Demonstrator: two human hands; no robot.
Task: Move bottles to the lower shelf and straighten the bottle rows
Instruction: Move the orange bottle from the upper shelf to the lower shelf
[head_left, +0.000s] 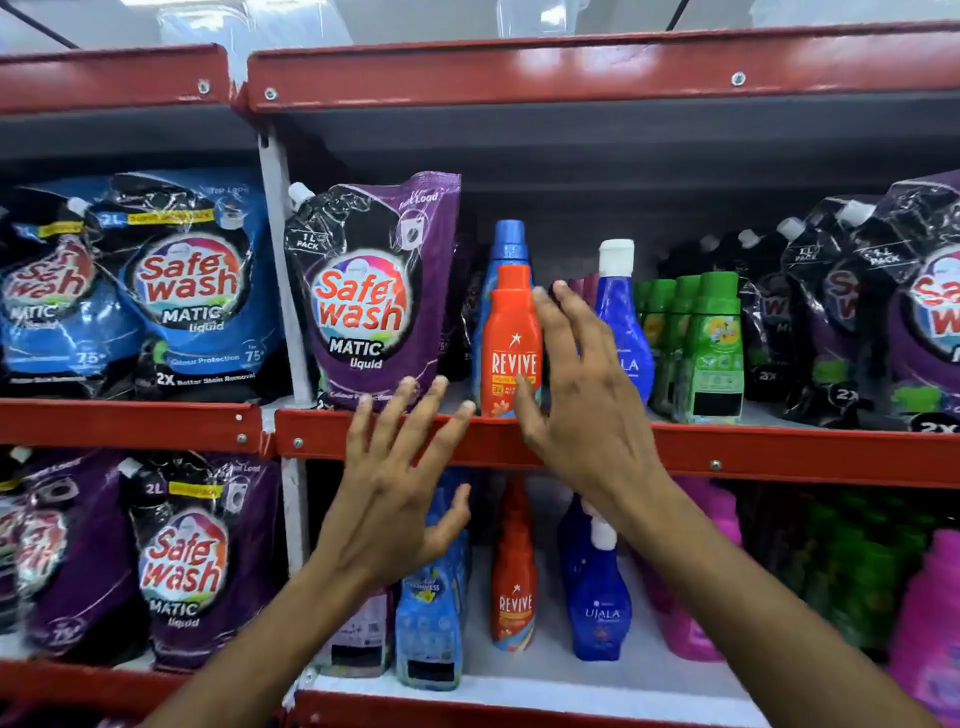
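An orange Revive bottle stands at the front edge of the upper shelf, with a light blue bottle right behind it. My right hand is open beside the orange bottle's right side, thumb near its base, fingers spread and not closed around it. My left hand is open with fingers spread, in front of the shelf's red edge, to the bottle's lower left. A dark blue Ujala bottle stands to the right. On the lower shelf stand another Revive bottle, a Ujala bottle and blue bottles.
Purple Safewash pouches stand left of the orange bottle, blue pouches further left. Green bottles and more dark pouches fill the upper shelf's right. Pink bottles sit at the lower right. A white upright divides the bays.
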